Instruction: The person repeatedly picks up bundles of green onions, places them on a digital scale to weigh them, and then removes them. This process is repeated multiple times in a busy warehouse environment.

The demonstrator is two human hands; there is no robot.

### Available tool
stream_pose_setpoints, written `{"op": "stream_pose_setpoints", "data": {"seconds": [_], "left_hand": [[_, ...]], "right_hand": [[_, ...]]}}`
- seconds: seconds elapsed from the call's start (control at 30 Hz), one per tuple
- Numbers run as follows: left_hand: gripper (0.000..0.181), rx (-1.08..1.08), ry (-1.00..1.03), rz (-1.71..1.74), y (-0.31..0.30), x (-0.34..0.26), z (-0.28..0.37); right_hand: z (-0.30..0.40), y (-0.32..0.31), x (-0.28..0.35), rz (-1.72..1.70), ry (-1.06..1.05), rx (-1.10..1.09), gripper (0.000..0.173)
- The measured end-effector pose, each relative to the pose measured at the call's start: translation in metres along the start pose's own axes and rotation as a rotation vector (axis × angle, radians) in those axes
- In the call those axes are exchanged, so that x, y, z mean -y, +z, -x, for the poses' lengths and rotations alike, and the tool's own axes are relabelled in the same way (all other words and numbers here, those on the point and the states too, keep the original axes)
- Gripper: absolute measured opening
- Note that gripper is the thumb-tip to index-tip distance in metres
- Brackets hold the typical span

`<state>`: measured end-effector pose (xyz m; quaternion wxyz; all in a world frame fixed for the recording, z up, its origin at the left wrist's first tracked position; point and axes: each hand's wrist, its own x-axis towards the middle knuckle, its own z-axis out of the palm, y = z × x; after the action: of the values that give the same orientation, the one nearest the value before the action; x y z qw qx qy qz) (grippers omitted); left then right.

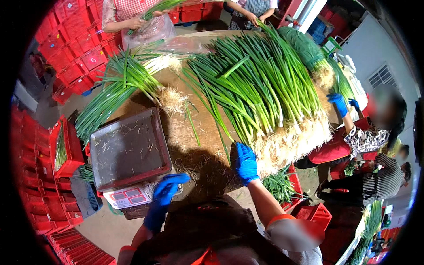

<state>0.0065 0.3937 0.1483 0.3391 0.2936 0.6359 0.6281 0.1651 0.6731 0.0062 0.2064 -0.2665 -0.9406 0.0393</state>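
A large spread of green onions (pixel 265 86) lies on the wooden table, its pale roots turned towards my side. My right hand (pixel 246 164), in a blue glove, touches the lower left edge of this spread near a few loose stalks; whether its fingers grip any is not clear. My left hand (pixel 170 187), also blue-gloved, is held with nothing in it near the lower right corner of a scale. The scale's metal pan (pixel 129 145) has a dark red rim and holds only root scraps. Behind it lies a smaller pile of green onions (pixel 142 79), roots to the right.
Two people stand across the table, one holding stalks and a plastic bag (pixel 149 31). A wrapped green onion bundle (pixel 301 49) lies at the far right, near a blue-gloved co-worker. Red crates (pixel 79 43) are stacked at left; another red crate (pixel 293 188) stands below the table.
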Motion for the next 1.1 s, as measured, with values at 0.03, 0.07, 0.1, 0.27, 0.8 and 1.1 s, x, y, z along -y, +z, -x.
{"op": "stream_pose_setpoints", "data": {"seconds": [0.03, 0.07, 0.1, 0.27, 0.8, 1.1], "left_hand": [[0.023, 0.122, 0.074, -0.007, 0.009, 0.018, -0.011], [0.025, 0.177, -0.015, 0.096, 0.019, 0.042, -0.018], [0.025, 0.223, -0.056, 0.144, 0.029, 0.049, -0.025], [0.034, 0.391, -0.283, 0.399, 0.072, 0.084, -0.058], [0.043, 0.374, -0.638, 1.014, 0.075, 0.16, -0.063], [0.04, 0.383, -0.586, 0.92, 0.078, 0.16, -0.06]], "right_hand": [[-0.004, -0.003, 0.003, -0.014, 0.105, 0.142, 0.058], [-0.013, -0.013, 0.013, -0.027, 0.209, 0.287, 0.058], [-0.02, -0.018, 0.017, -0.034, 0.315, 0.43, 0.059], [-0.018, 0.022, 0.015, -0.721, 0.368, 0.119, 0.031], [-0.114, -0.122, -0.043, -0.138, 0.064, -0.332, 0.049], [-0.166, -0.132, -0.095, 0.486, 0.663, 0.046, 0.114]]}}
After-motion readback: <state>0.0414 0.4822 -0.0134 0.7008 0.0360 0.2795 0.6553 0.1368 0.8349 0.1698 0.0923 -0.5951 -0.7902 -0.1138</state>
